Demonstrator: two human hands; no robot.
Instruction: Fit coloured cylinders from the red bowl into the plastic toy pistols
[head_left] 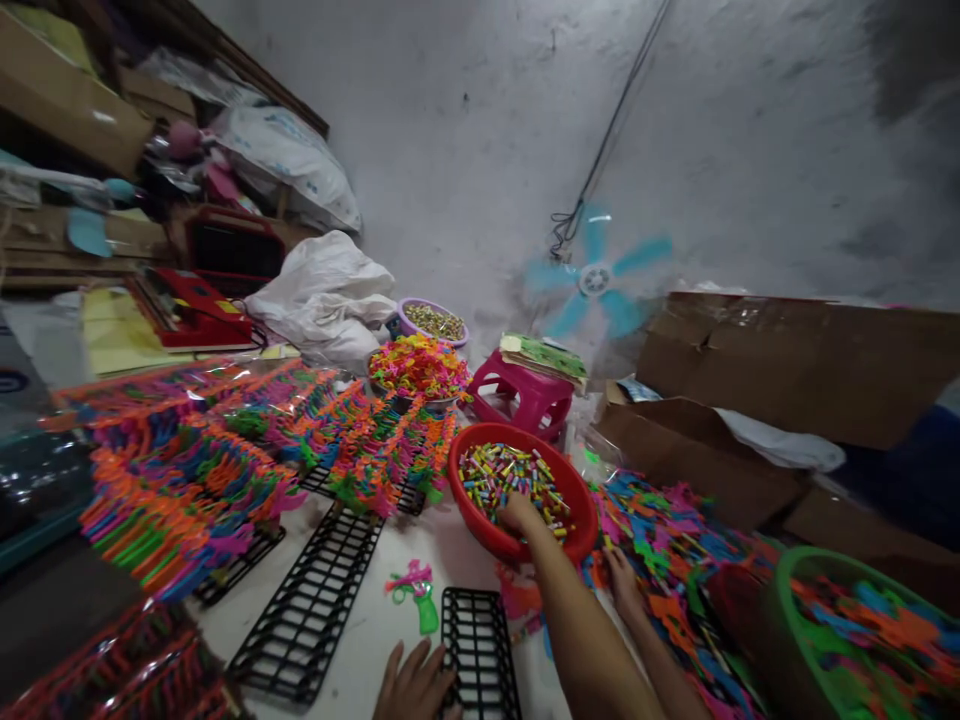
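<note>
Toward the near edge of the white surface (367, 622), a green-gripped toy gun (426, 604) just beyond the left hand (415, 682), with spread, released fingers beside a black grid (480, 650). At the surface's right side, small bright pieces (517, 468) in a red basin (478, 525), around a right hand (515, 512) with hidden fingertips and a grip impossible to tell, and outside the right rim a co-worker's hand (625, 580), too blurred to judge. Farther out, rows of plastic toys (180, 490) by the left edge, a pink stool (536, 385) behind the basin and a green basket (782, 610) well to the right.
</note>
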